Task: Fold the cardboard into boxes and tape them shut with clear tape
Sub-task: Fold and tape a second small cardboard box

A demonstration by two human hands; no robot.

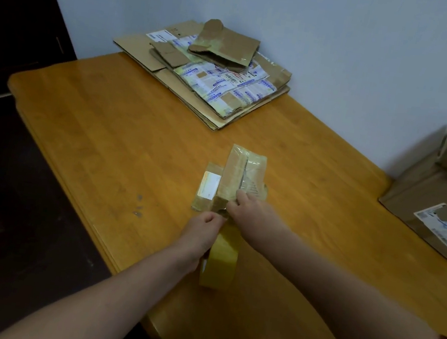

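Wooden table [106,128] against a pale wall [337,41] carries flattened cardboard [214,86] at upper centre and the small box [240,176] just below the middle. That box looks light, stiff and slick with old tape, so it is best pinned at its near end, where the right hand [251,209] grips it with curled fingers [239,198]. From lower left the left hand [203,231] pinches the loose end of the tape roll [222,259] just below the box; the thin, sticky strip will likely wrinkle unless kept taut.

Honey-coloured wooden table [106,128] against pale wall [351,43] (dim light), dark floor [17,260].
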